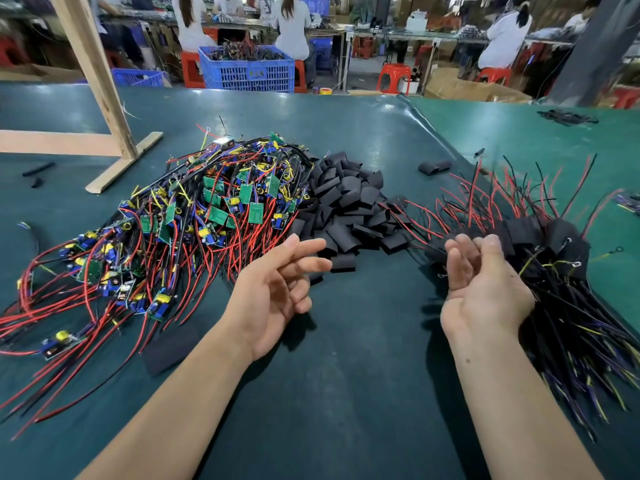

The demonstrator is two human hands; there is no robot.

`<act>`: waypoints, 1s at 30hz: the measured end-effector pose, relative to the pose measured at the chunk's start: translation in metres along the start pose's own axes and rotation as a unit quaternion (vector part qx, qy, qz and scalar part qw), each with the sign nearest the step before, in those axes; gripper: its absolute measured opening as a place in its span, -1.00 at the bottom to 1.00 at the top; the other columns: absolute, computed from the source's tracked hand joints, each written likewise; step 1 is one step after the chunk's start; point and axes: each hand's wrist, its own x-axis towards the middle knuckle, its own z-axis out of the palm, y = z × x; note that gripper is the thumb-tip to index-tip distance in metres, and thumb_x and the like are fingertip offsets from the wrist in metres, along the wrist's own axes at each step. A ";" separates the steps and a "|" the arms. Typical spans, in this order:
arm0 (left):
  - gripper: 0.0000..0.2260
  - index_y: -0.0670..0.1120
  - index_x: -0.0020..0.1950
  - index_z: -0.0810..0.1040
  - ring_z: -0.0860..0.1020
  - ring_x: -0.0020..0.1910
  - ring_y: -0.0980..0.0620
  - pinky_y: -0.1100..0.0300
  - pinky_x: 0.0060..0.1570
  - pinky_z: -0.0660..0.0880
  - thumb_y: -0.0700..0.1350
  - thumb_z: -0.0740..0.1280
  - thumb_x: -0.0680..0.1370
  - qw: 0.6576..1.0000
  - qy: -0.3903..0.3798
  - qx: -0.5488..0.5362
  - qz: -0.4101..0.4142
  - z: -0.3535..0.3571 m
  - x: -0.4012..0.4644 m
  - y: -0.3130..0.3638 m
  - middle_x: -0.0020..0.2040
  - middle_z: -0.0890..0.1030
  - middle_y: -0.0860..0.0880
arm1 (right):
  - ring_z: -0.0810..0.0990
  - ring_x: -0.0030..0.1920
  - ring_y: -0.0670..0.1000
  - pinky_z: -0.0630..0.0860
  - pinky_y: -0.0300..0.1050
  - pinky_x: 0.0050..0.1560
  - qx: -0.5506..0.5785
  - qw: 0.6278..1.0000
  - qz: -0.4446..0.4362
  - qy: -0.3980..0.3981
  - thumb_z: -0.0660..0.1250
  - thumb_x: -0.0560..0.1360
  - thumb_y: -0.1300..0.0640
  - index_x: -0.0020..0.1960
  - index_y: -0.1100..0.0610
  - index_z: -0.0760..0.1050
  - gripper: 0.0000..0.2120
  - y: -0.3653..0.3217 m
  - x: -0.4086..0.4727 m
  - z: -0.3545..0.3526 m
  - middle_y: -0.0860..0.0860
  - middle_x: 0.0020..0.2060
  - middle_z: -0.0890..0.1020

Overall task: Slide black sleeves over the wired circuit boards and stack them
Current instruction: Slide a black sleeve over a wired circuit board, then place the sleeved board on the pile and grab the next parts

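A big heap of wired circuit boards (194, 209), green and blue with red and black leads, covers the left of the green table. A pile of short black sleeves (349, 206) lies in the middle. At the right sits a stack of sleeved boards (554, 244) with wires fanning out. My left hand (277, 289) hovers palm up just in front of the sleeve pile, fingers relaxed, holding nothing. Beside the sleeved stack is my right hand (481, 282), palm up with loosely curled fingers, its fingertips near the stack's left edge, nothing gripped.
A wooden frame foot (121, 168) stands at the back left. Loose black sleeves (434, 167) lie behind the piles, another flat black piece (166, 351) near my left forearm. Blue crates, red stools and seated people fill the background beyond the table.
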 end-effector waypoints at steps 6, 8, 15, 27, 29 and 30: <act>-0.75 -0.12 -0.06 0.72 0.27 -0.52 0.11 0.30 -0.56 0.25 0.00 0.34 0.47 0.998 0.043 -0.010 0.055 -0.004 0.001 0.003 -0.26 0.63 -0.05 | 0.59 -0.47 -0.05 0.53 -0.26 -0.43 -0.077 0.996 -0.028 -0.041 0.32 0.59 0.21 -0.11 0.19 0.53 -0.89 0.008 -0.005 0.003 0.03 -0.36 0.63; -0.83 -0.10 -0.10 0.70 0.27 -0.54 0.11 0.30 -0.56 0.19 -0.10 0.32 0.57 0.984 0.101 0.071 0.129 -0.009 0.001 0.005 -0.30 0.64 -0.03 | 0.56 -0.49 -0.06 0.52 -0.25 -0.45 -0.102 0.992 -0.043 -0.062 0.33 0.58 0.23 -0.08 0.21 0.53 -0.92 0.013 -0.007 0.004 0.00 -0.40 0.62; -0.85 0.01 0.09 0.65 0.51 -0.07 -0.03 0.19 -0.08 0.35 -0.05 0.35 0.56 0.667 0.296 0.614 0.301 -0.040 -0.002 0.012 -0.07 0.66 0.02 | 0.58 -0.47 -0.06 0.51 -0.27 -0.46 -0.138 0.985 0.007 -0.107 0.37 0.56 0.23 -0.12 0.22 0.57 -0.91 0.027 -0.010 0.003 0.01 -0.42 0.63; -0.74 -0.14 0.24 0.61 0.51 0.15 -0.25 -0.12 0.11 0.48 -0.09 0.31 0.59 0.635 0.305 0.684 0.187 -0.054 0.006 0.011 0.17 0.61 -0.18 | 0.56 -0.48 -0.03 0.52 -0.21 -0.48 -0.334 0.889 0.074 -0.305 0.37 0.55 0.25 -0.12 0.24 0.60 -0.90 0.049 -0.038 0.003 0.04 -0.43 0.62; -0.78 -0.13 0.19 0.64 0.52 0.10 -0.25 -0.11 0.07 0.47 -0.11 0.32 0.59 0.631 0.311 0.685 0.190 -0.055 0.007 0.011 0.10 0.64 -0.17 | 0.56 -0.49 -0.02 0.51 -0.21 -0.49 -0.328 0.893 0.077 -0.299 0.37 0.55 0.25 -0.12 0.25 0.59 -0.90 0.049 -0.037 0.003 0.04 -0.43 0.62; -0.78 -0.12 0.18 0.64 0.53 0.08 -0.25 -0.11 0.06 0.48 -0.11 0.32 0.59 0.627 0.313 0.687 0.190 -0.054 0.008 0.012 0.07 0.65 -0.16 | 0.56 -0.49 -0.02 0.51 -0.21 -0.48 -0.326 0.894 0.078 -0.298 0.38 0.55 0.25 -0.12 0.26 0.59 -0.90 0.049 -0.037 0.003 0.04 -0.43 0.62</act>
